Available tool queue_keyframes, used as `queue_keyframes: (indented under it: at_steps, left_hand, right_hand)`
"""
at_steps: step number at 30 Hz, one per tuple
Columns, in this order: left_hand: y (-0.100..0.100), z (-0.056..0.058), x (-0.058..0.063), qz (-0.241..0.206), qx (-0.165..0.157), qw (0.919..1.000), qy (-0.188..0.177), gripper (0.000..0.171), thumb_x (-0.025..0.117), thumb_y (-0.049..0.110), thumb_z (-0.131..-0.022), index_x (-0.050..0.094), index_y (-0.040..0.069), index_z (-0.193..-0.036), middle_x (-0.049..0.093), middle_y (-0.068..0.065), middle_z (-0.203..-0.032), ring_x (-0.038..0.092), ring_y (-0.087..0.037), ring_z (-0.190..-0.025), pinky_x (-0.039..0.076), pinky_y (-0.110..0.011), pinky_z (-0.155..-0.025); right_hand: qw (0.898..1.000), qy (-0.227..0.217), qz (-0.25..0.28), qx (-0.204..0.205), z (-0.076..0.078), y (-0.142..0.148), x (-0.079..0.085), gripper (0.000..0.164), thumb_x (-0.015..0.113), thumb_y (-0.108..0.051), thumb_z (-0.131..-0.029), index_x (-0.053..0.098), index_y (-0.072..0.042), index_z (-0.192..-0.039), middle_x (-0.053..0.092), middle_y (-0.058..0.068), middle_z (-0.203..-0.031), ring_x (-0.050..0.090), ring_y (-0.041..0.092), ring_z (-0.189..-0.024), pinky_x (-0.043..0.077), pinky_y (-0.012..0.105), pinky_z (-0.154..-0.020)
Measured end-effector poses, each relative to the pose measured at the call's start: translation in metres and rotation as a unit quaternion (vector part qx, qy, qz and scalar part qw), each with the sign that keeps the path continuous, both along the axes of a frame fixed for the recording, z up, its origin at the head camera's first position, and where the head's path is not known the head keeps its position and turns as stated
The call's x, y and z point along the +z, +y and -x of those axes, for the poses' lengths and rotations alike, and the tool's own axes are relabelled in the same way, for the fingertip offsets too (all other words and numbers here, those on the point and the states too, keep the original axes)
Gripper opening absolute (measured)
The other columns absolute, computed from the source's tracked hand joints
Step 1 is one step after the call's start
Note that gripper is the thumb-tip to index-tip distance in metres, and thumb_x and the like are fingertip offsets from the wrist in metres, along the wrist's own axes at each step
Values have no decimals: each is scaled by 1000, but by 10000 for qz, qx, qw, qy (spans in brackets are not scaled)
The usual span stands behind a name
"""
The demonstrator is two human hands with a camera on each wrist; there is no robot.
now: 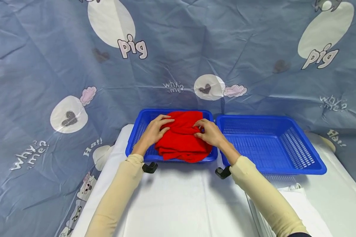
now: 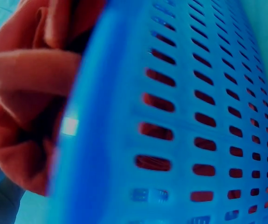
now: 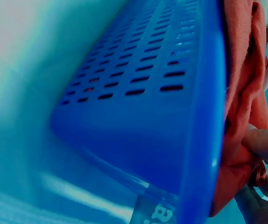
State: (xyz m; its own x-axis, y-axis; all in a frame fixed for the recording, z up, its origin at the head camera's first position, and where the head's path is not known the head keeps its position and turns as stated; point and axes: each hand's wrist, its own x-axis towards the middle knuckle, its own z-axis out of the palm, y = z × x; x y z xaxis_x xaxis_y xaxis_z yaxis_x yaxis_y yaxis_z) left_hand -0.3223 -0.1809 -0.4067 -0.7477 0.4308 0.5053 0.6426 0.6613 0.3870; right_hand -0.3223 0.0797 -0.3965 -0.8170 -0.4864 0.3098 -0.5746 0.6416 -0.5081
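Note:
A folded, rumpled red cloth [image 1: 181, 141] fills most of the left blue basket [image 1: 133, 138], and part of it hangs over the near rim. My left hand [image 1: 154, 130] rests on the cloth's left side with fingers loosely spread. On the right side, my right hand [image 1: 209, 131] pinches a fold between thumb and fingers. The right wrist view shows the thumb [image 3: 264, 142] against the red cloth [image 3: 238, 107], beside the basket's rim. In the left wrist view the basket wall [image 2: 180, 116] takes up most of the picture, with the cloth [image 2: 26, 93] bulging above its rim.
A second blue basket [image 1: 249, 148] holds nothing and stands close on the right. White folded cloth [image 1: 299, 207] lies at the table's front right. The white table [image 1: 172, 204] meets a grey-blue printed curtain [image 1: 166, 49] behind the baskets.

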Motion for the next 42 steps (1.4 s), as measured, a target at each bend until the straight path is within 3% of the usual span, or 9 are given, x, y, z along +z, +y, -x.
queue_keyframes:
  at_steps: [7,12,22,33,38,42]
  left_hand:
    - [3,9,-12,220,114,9994,-233,36,60,6,-82,58,10,-118,51,-11,-121,49,-27,-113,40,-41,-95]
    - [5,14,-20,384,261,9971,-610,35,60,9,-83,58,12,-118,51,-9,-121,48,-26,-114,39,-40,-96]
    - [6,23,-26,912,423,9883,-1144,37,58,10,-84,55,10,-121,48,-11,-125,45,-28,-117,36,-42,-99]
    - [11,30,-30,1447,311,9775,-1505,38,57,8,-84,54,7,-122,47,-14,-128,43,-29,-120,33,-42,-102]
    - [11,31,-31,1803,332,9635,-1950,42,55,10,-86,49,8,-127,41,-15,-134,37,-31,-125,29,-42,-105]
    - [8,30,-33,1898,255,9507,-2440,44,48,14,-90,41,8,-133,31,-16,-141,28,-32,-131,23,-44,-108]
  right_hand:
    - [9994,-95,-329,-1,11,-1,-11,27,70,-17,-75,65,-9,-100,58,6,-105,56,16,-82,47,29,-71]
    - [9985,-281,-459,-74,15,-4,-20,27,70,-17,-75,64,-8,-100,58,7,-103,56,16,-82,47,29,-72]
    - [9926,-494,-1093,-182,23,-11,-25,30,70,-18,-75,64,-8,-103,59,8,-97,58,20,-88,47,37,-78]
    - [9631,-766,-2580,-35,27,-21,-26,34,64,-16,-79,59,-6,-111,59,12,-106,53,26,-105,43,39,-90]
    - [9462,-1068,-3053,81,26,-25,-28,40,61,-14,-80,52,-5,-117,54,14,-117,49,28,-112,39,38,-96]
    - [9347,-1474,-3234,-10,23,-30,-28,50,57,-13,-80,41,-5,-127,35,19,-137,38,34,-124,31,40,-104]
